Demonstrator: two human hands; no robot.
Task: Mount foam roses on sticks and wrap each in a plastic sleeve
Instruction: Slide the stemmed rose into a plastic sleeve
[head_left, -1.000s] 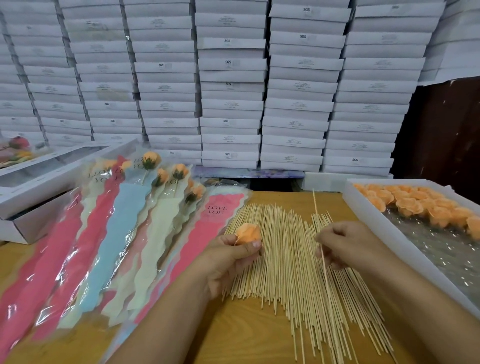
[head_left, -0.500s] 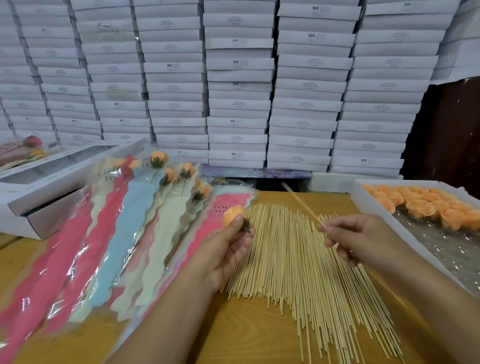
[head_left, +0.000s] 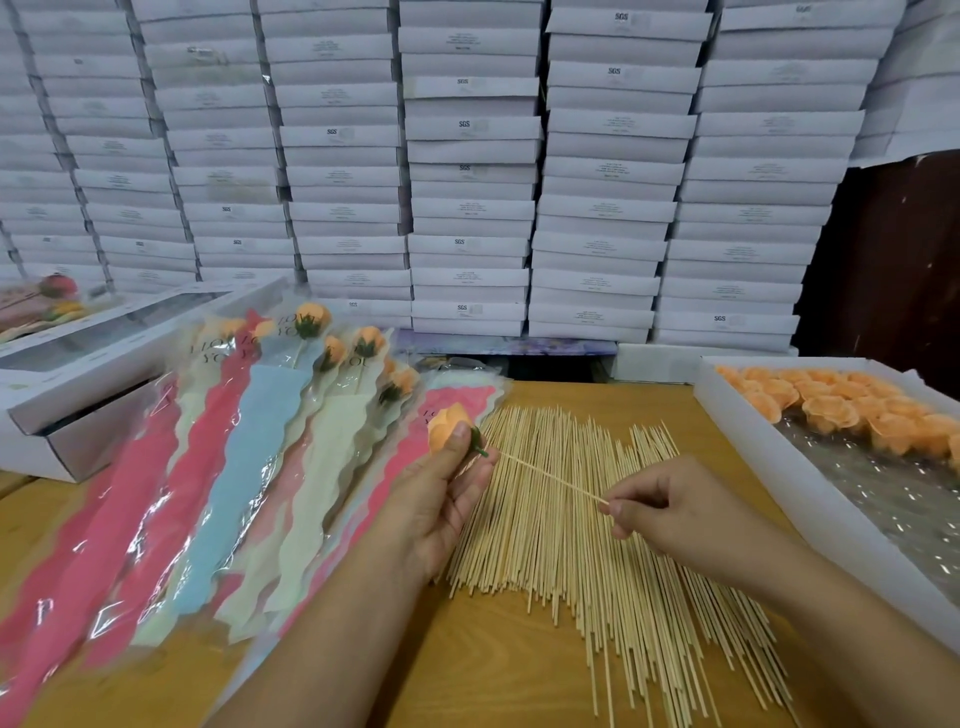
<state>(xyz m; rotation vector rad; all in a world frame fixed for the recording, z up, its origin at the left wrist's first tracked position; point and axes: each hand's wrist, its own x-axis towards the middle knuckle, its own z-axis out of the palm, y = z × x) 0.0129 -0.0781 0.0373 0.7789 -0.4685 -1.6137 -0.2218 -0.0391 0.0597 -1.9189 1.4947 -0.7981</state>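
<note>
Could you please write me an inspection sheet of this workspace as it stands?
Surface: wooden table, bare at the near edge.
Job's things: orange rose in left hand; stick pinched by right hand, tip at the rose's green base; stick pile; tray of roses; sleeved roses at left.
Clutter: open box far left.
Grips: both holding.
Cables: nothing seen.
Surroundings: stacked white boxes.

Your right hand (head_left: 670, 506) hides the stick's (head_left: 550, 477) near end. The rose tray (head_left: 769, 447) runs off the right edge. Box label print (head_left: 608, 171) is unreadably small.
</note>
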